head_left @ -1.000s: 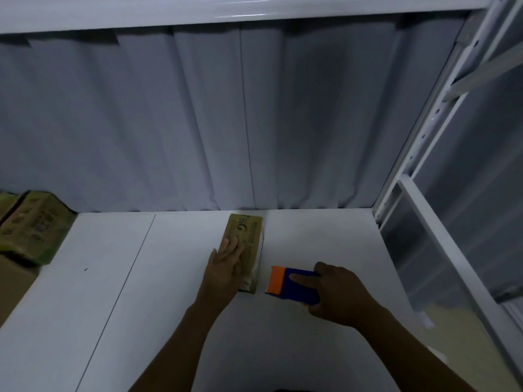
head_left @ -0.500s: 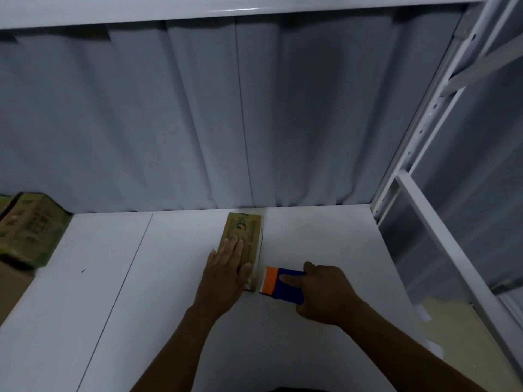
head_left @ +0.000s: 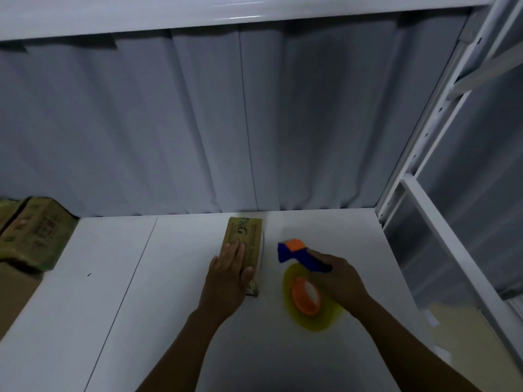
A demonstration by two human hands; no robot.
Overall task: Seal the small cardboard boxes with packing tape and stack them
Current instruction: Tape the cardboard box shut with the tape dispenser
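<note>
fingers (head_left: 325, 259) of the right hand (head_left: 341, 280) have raised the tape dispenser (head_left: 305, 295).

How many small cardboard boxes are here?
3: one box under the left hand; a second box and a cropped third box past the table's left edge; more may be hidden.

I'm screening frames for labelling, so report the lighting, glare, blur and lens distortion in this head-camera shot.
Head view: dim and bluish throughout; a glare streak on the upper shelf edge; the tape dispenser, gripped by the right hand, is motion-blurred; the print on the cardboard box under the flat left hand is too soft to read; the wide lens slants the rack upright.
</note>
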